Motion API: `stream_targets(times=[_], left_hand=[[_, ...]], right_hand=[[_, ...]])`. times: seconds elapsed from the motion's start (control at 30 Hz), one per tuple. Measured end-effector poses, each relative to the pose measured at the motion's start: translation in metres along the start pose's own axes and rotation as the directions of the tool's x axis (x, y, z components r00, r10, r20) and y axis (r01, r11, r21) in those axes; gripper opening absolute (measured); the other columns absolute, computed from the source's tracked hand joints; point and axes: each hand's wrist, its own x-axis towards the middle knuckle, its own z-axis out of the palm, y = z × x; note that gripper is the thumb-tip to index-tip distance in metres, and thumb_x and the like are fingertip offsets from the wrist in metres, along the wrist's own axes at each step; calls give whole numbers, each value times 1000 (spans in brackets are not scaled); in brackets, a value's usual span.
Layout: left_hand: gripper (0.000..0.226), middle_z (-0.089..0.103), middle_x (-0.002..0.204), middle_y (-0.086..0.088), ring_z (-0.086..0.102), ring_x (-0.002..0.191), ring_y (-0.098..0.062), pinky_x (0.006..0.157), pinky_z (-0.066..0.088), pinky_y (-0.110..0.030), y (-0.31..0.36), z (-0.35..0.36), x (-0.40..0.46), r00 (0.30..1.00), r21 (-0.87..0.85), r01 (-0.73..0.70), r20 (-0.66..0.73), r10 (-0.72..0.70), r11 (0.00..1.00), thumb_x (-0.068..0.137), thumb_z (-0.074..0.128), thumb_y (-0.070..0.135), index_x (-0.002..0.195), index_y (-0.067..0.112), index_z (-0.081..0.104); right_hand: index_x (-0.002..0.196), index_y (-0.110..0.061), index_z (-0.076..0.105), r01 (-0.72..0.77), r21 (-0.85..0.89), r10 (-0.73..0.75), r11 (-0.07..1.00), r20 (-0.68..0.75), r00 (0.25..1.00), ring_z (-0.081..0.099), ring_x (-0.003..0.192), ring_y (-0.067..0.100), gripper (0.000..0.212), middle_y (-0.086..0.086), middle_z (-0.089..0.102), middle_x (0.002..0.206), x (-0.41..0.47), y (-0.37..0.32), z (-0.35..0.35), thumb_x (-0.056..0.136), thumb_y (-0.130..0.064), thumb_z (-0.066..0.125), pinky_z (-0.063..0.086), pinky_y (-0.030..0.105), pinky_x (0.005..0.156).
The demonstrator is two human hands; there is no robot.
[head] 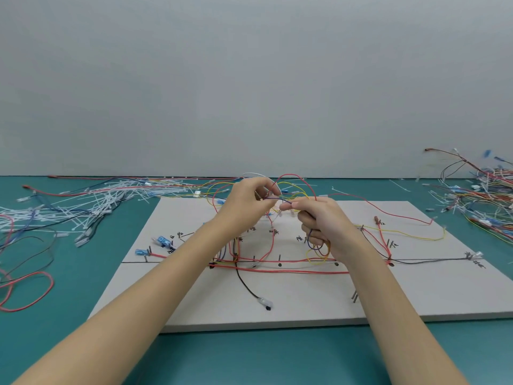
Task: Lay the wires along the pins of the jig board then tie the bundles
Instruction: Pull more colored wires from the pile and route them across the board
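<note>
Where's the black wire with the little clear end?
In the head view, the black wire lies on the jig board, front centre, between the forearms.

I see jig board (305, 295) centre on table (83, 273) | cable ties (83, 201) behind-left | loose wires (477, 195) behind-right | both hands above board.
</note>
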Motion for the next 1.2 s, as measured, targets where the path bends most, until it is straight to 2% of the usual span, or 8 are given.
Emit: stream_targets(times=[0.2,0.4,0.5,0.6,0.77,0.93,1.03,1.2], left_hand=[[33,66,77,-6,64,77,-18,78,54,-36,7,-15,2,972,-304,232,120,-204,924,71,74,-12,83,18,69],[33,76,85,5,65,66,-7,58,44,-13,0,-26,1,943,-324,301,242,-229,897,78,74,0,95,27,72],[29,77,91,1,67,75,-8,68,45,-21,-4,-26,0,941,-374,321,231,-248,870,77,77,4,97,26,73],[19,76,80,5,66,69,-2,62,46,-13,-6,-26,0,955,-380,289,173,-239,879,80,76,5,91,20,74],[11,71,79,0,56,57,1,55,43,-9,-10,-31,3,961,-339,276,68,-270,899,86,71,9,85,19,74],[7,69,80,-2,57,67,-9,63,45,-21,-14,-31,6,961,-215,233,-100,-258,949,87,68,11,87,16,72],[8,68,79,-3,55,66,-13,59,43,-25,-18,-32,10,961,-103,220,-145,-234,970,87,66,11,87,17,72],[11,67,78,0,55,65,-7,54,38,-21,-28,-30,10,962,32,231,-161,-223,973,89,64,12,87,20,71]], right_hand=[[90,-4,74,-16,-14,13,1000,-209,978,17,40,9,16,-6,23,49,6,5,-1,87,-16,63,14,16,39],[64,-16,63,-10,-20,3,1000,-321,947,20,47,13,20,-1,26,57,8,6,-5,75,-21,79,15,18,40],[73,-11,68,-17,-37,2,999,-350,937,21,49,13,12,-4,28,51,8,7,-6,75,-18,78,16,18,38],[80,-9,72,-23,-43,6,999,-362,932,23,50,13,11,-10,29,45,8,7,-7,75,-18,76,18,19,38],[48,-19,60,2,-1,-2,1000,-374,927,15,50,16,30,1,21,57,8,6,-10,74,-13,74,13,21,43],[67,-11,57,22,124,8,992,-243,970,13,40,12,13,-6,19,47,6,3,-12,77,-10,64,15,19,39],[81,-9,52,14,141,7,990,-147,989,11,42,12,17,-6,18,47,3,-1,-12,73,-17,64,16,20,37],[76,-9,64,69,247,-23,967,-186,982,12,42,10,16,-8,30,44,1,-4,-15,84,-20,54,11,23,41]])
